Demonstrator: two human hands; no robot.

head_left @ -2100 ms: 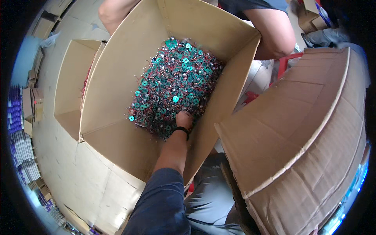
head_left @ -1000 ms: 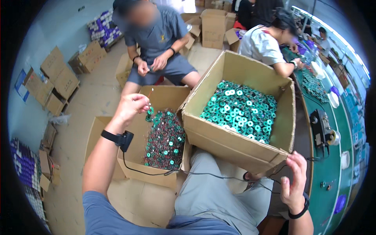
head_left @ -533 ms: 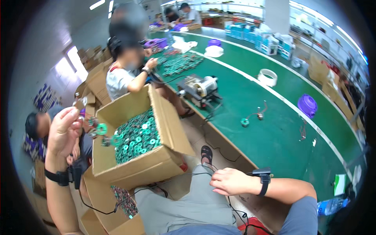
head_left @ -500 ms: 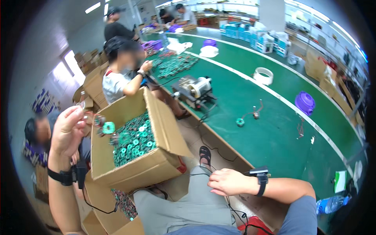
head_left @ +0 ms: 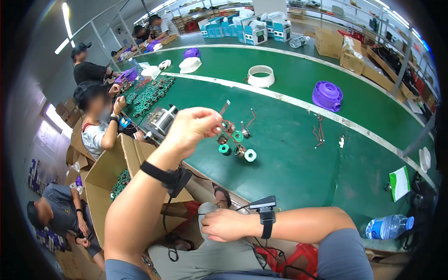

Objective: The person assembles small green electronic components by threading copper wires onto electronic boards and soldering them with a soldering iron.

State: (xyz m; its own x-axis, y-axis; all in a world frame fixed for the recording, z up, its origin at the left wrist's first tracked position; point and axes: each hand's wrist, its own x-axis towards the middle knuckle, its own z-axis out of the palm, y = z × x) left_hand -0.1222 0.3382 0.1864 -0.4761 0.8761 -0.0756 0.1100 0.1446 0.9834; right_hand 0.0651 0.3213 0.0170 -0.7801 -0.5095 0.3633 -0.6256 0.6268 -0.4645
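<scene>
My left hand point(head_left: 193, 128) is raised over the green table point(head_left: 298, 154), fingers pinched on the wire leads of a hanging cluster of small green coils point(head_left: 233, 142). The cluster dangles just above the table surface, right of my fingers. My right hand point(head_left: 226, 225) rests low on my lap with fingers curled loosely and nothing visible in it. An open cardboard box point(head_left: 109, 179) holding more green coils sits at my left knee.
A purple spool point(head_left: 326, 94) and a white ring point(head_left: 261, 75) lie on the table farther off. A water bottle point(head_left: 389, 226) lies at lower right. A small winding machine point(head_left: 163, 120) stands left, with seated people point(head_left: 95, 121) beside it.
My left hand has carried the coil cluster from over the cardboard box to above the green table. My view has swung right, toward the table. My right hand stays on my lap.
</scene>
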